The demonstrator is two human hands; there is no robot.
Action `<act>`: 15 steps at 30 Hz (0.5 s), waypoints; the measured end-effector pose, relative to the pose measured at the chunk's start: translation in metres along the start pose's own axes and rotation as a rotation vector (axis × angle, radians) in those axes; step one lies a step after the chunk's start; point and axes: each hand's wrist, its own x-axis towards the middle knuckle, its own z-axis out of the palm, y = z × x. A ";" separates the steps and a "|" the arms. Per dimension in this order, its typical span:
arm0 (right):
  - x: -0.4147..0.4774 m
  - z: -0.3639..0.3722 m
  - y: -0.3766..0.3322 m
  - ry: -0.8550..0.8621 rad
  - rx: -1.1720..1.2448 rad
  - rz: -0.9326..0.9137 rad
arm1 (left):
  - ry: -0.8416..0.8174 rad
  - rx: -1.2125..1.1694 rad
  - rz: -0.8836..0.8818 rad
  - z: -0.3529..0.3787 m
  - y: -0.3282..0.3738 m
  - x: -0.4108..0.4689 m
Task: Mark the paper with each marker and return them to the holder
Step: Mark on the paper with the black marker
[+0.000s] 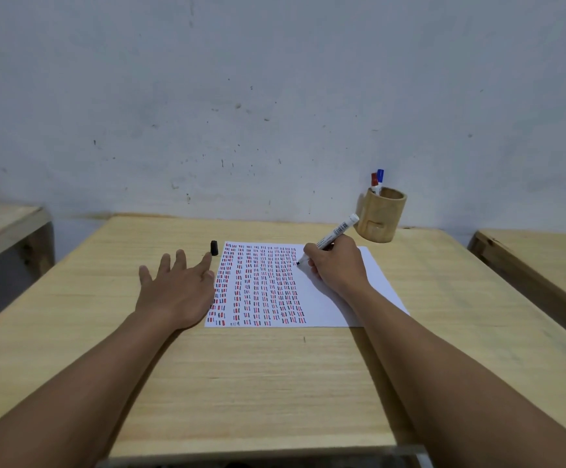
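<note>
A white sheet of paper (359, 298) lies on the wooden table, its left two thirds covered with rows of short red, black and blue strokes. My right hand (337, 265) grips an uncapped black marker (337, 233), whose tip touches the paper just right of the last column of marks. My left hand (176, 285) lies flat with fingers spread, at the paper's left edge. The marker's black cap (214, 247) stands upright on the table beyond my left fingertips. A wooden holder (381, 214) at the back right contains a red-capped marker (374, 182) and a blue-capped marker (380, 177).
The light wooden table (258, 383) ends at a grey scuffed wall (274, 96). A second wooden table (545, 261) stands to the right and another wooden surface (1, 224) to the left, each across a gap.
</note>
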 end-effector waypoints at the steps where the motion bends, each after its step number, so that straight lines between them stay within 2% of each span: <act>1: -0.001 0.000 -0.001 -0.004 -0.002 0.002 | 0.002 0.001 0.000 0.000 0.000 0.000; 7: -0.003 -0.003 -0.002 -0.003 0.032 0.018 | 0.021 -0.027 -0.029 -0.001 0.003 0.001; 10: -0.002 -0.004 -0.006 0.027 0.149 0.026 | 0.115 -0.137 -0.062 -0.008 0.009 0.006; 13: -0.003 -0.008 -0.012 0.038 0.238 0.055 | 0.244 -0.245 0.009 -0.020 0.011 0.016; 15: -0.003 -0.011 -0.014 0.035 0.330 0.073 | 0.261 -0.214 0.099 -0.022 0.011 0.023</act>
